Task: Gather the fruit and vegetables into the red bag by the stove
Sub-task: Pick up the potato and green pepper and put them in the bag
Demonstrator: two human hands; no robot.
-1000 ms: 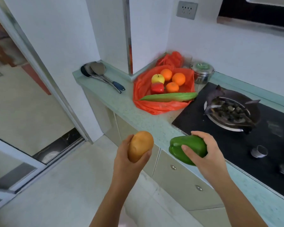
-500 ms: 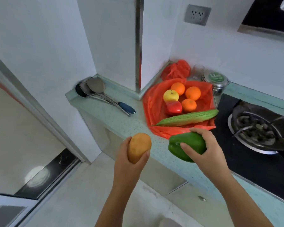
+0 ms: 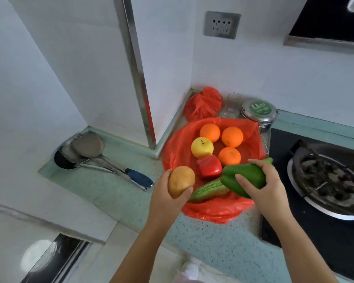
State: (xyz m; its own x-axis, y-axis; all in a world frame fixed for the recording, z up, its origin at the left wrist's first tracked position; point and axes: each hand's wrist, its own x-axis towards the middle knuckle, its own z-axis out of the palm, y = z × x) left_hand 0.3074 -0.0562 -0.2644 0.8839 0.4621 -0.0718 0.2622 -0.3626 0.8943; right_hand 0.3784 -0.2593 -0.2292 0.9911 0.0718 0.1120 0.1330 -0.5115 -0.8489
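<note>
Over the red bag [image 3: 172,156] beside the stove: left hand [image 3: 164,199] cups a potato [image 3: 181,181]; right hand [image 3: 268,188] grips a green pepper [image 3: 243,177], lengthwise across the opening, directly above.

Red bag [image 3: 213,212]; three orange oranges [image 3: 232,137]; yellow apple [image 3: 202,147]; red pepper [image 3: 209,166]; green pepper [image 3: 244,176]; tan potato [image 3: 180,181]; speckled pale-green surface [image 3: 102,186]

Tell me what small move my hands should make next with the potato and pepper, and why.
Probably lower both and let go: the left hand holds the potato and the right hand the green pepper already over the open red bag.
</note>
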